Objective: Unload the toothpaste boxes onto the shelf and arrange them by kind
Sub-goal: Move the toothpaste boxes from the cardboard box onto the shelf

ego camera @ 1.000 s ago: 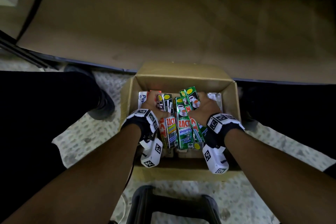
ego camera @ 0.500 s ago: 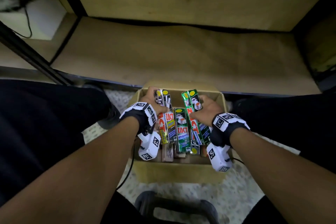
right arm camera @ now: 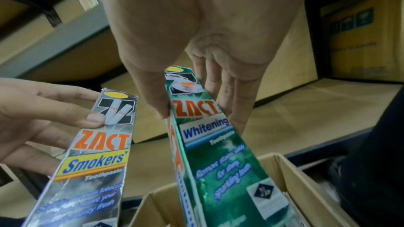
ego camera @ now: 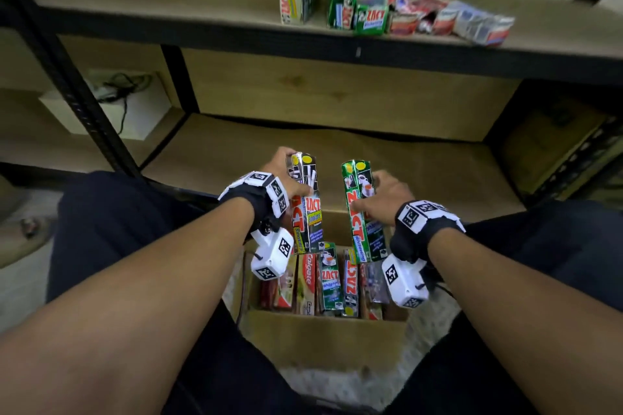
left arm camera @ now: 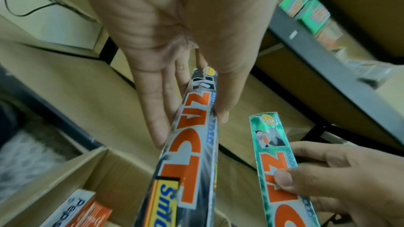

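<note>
My left hand [ego camera: 286, 172] grips two grey Zact Smokers' boxes [ego camera: 305, 202], lifted above the carton [ego camera: 323, 337]. The same grey boxes [left arm camera: 192, 153] show pinched between thumb and fingers in the left wrist view. My right hand [ego camera: 381, 192] grips two green Zact Whitening boxes [ego camera: 362, 212], also raised; the green boxes [right arm camera: 210, 135] fill the right wrist view, with the grey boxes [right arm camera: 98, 158] beside them. Several toothpaste boxes [ego camera: 332, 280], Zact and Colgate, lie in the carton. On the upper shelf [ego camera: 202, 30] stand grey, green and red-white toothpaste boxes [ego camera: 371, 10].
The lower shelf board [ego camera: 236, 152] lies just beyond the carton. A black upright post [ego camera: 67, 77] stands at the left, with a white box and cables [ego camera: 111, 101] behind it. My dark-clad legs flank the carton on the floor.
Both hands have lifted their boxes up out of the carton and apart from each other. The head view has tilted upward, bringing the upper shelf and its boxes into sight.
</note>
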{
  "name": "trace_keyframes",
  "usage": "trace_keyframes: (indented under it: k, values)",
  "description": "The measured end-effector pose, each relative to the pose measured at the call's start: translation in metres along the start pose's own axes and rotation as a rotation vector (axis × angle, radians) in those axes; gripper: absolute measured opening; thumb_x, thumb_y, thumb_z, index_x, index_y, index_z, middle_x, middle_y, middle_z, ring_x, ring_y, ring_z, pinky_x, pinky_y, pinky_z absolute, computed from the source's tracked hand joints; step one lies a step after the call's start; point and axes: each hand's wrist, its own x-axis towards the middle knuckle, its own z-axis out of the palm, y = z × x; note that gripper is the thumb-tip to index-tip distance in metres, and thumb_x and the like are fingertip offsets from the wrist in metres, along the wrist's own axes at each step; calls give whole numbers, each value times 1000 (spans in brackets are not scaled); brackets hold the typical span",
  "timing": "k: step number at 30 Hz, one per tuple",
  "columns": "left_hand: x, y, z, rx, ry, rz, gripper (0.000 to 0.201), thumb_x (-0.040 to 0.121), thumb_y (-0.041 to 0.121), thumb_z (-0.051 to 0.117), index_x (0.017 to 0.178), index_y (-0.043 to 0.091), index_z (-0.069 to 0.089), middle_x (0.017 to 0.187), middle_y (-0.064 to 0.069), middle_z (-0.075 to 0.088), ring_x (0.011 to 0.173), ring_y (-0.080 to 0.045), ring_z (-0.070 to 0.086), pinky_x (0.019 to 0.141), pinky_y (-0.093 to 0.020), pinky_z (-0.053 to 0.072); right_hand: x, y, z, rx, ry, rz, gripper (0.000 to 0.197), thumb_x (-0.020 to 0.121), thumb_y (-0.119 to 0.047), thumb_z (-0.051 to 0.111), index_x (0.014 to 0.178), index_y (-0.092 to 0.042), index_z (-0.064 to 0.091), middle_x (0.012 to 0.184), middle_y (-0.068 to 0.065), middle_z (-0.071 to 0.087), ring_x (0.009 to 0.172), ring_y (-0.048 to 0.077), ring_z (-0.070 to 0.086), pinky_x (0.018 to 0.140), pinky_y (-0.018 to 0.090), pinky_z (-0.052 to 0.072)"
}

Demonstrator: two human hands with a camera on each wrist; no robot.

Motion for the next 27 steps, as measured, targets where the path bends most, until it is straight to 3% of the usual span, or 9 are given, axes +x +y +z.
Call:
trace_keyframes:
  k: [2,4,8,14,16,19,21,24,27]
  values:
    - [-9,19,-9,-6,26,38,79,67,9,85,129,27,39,107,-3,63,85,-30,70,65,-52,60,-11,-13,-18,13,38,-24,60,70,-30,82,121,-21,52,105,-1,67,88,16,68,78,33,59]
    - [-19,40,-18,-5,38,62,80,66,8,86,127,30,39,103,-3,64,83,-31,70,61,-55,59,-21,-26,-37,37,66,-40,63,70,-29,83,124,-20,52,104,0,68,84,15,70,73,31,60]
    - [-32,85,-33,25,64,170,78,66,7,86,128,25,42,103,-3,66,87,-28,70,73,-50,59,-41,-51,-83,29,137,-92,54,73,-27,82,118,-21,54,103,-1,69,82,13,69,58,21,51]
    - [-36,163,-59,151,166,317,81,68,26,85,135,36,39,108,-3,64,83,-24,70,71,-44,61,-49,-87,-153,-71,250,-173,84,67,-39,85,139,-19,46,121,0,64,94,15,63,70,24,47]
    - [-33,192,-68,214,187,359,85,74,25,81,144,30,33,115,-1,61,87,-24,69,75,-42,60,-45,-98,-177,-59,274,-191,86,69,-37,85,142,-17,43,122,1,62,90,13,63,67,23,47]
    - [-23,230,-81,286,249,421,91,77,27,78,151,23,26,127,-1,59,100,-25,67,83,-41,58,-30,-113,-207,-107,320,-194,92,68,-42,84,145,-18,40,132,3,59,100,17,61,76,26,49]
    - [-12,252,-91,291,282,430,92,78,30,77,153,24,24,127,-1,61,99,-24,67,82,-37,58,-20,-126,-227,-152,348,-184,90,67,-46,83,143,-19,41,126,3,62,94,18,63,70,28,53]
    - [7,278,-107,296,328,445,89,81,31,74,153,28,22,121,1,63,91,-22,68,72,-29,56,-2,-142,-254,-199,364,-177,86,70,-44,82,142,-17,42,125,4,61,93,19,60,60,25,48]
    - [30,298,-125,360,375,454,87,80,33,73,152,32,25,134,-1,58,107,-27,65,86,-34,55,21,-158,-280,-221,386,-143,84,69,-47,82,138,-16,45,118,5,61,92,21,59,68,29,51]
